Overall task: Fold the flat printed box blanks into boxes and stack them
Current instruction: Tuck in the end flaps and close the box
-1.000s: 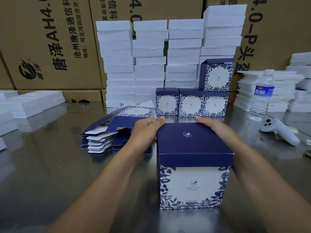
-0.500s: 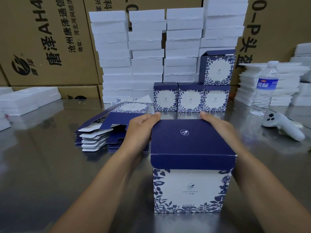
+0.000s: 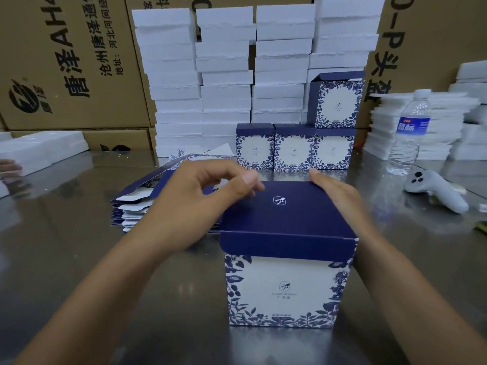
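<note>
Folded box [image 3: 287, 285] stands upright on the bench [image 3: 66, 259] near its front edge, centre-right. The navy lid is down and its front flap laps over the white floral face. Our right hand [image 3: 340, 196] lies flat along the lid's right edge, fingers straight, tips at the far right corner. Our left hand [image 3: 200, 201] hovers at the lid's far left corner, fingers loosely curled, gripping nothing. The thumb tip is right at that corner; we can't tell if it makes contact. Just behind the left hand is the stack of flat blanks [image 3: 137, 204], fanned out, top sheet tilted up. Further back, mid-bench, is a row of three finished boxes [image 3: 292, 148], side by side and touching, with a fourth box [image 3: 337, 101] on top at the right end. To their right a water bottle [image 3: 408, 133] stands upright. A white controller [image 3: 434, 191] lies nearer us, toward the right edge. Along the far edge are columns of white foam trays [image 3: 226, 75], with brown cartons [image 3: 66, 61] behind them.
</note>
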`<state>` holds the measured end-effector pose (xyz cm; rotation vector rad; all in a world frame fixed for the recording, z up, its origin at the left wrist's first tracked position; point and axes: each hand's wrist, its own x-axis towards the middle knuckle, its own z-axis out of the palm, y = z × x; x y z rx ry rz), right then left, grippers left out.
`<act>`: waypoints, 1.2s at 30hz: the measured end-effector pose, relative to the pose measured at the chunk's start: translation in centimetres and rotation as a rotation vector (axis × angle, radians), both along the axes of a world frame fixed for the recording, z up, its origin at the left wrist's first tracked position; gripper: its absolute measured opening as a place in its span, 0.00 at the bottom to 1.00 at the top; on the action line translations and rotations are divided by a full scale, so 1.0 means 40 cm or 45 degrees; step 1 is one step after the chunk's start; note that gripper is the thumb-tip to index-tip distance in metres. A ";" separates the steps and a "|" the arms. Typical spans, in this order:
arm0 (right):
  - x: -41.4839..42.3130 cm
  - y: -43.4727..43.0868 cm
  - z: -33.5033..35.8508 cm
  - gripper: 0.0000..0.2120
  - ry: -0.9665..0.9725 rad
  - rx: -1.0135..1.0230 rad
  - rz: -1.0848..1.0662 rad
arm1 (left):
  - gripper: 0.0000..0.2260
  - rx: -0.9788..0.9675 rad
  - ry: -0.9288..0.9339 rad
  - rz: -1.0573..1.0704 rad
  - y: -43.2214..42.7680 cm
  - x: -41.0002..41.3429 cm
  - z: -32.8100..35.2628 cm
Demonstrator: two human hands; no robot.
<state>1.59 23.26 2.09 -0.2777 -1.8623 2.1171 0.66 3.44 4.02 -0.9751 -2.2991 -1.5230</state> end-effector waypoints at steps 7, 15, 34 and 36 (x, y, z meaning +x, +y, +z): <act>-0.010 0.004 -0.014 0.13 0.056 -0.014 -0.045 | 0.07 -0.208 0.387 0.040 0.034 0.072 -0.043; -0.034 0.018 -0.060 0.05 0.417 -0.178 -0.168 | 0.06 -0.070 0.405 0.168 0.096 -0.012 -0.072; -0.062 -0.011 -0.107 0.07 0.851 0.849 -0.297 | 0.07 0.116 0.457 0.339 0.139 -0.099 -0.130; -0.059 -0.009 -0.108 0.10 0.859 0.837 -0.305 | 0.04 0.180 0.411 0.325 0.139 -0.097 -0.132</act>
